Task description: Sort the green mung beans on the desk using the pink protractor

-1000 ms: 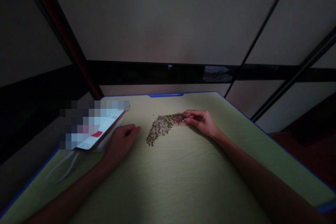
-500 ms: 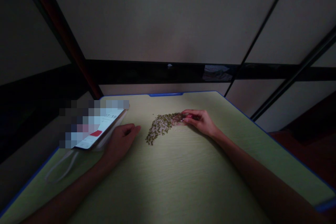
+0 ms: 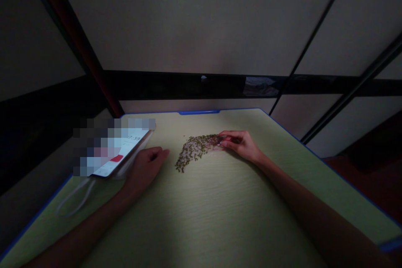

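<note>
- A slim phone with a lit, pale screen and a red block on it (image 3: 125,146) lay tilted, to the left of the curved, mottled patch of small olive-green and whitish bits (image 3: 192,149); part of the screen was blurred out. A thin white cord loop (image 3: 87,192) trailed on the phone's near side.
- The left hand (image 3: 147,165) rested between phone and patch, near the patch but apart from it. Its fingers were loosely curled, with a dark hollow by the thumb; no held thing showed, and whether the hand was closed could not be told.
- The patch lay on the pale green, blue-edged tabletop (image 3: 216,213), its long axis bending from a near-left end to a far-right end. Its material could not be determined.
- The right hand (image 3: 239,144) was the nearer, set at the patch's far-right end, so that the patch ran leftward from its fingertips. Thumb and forefinger stood slightly apart around a reddish area at that end; whether they were clamped on any bits could not be established.
</note>
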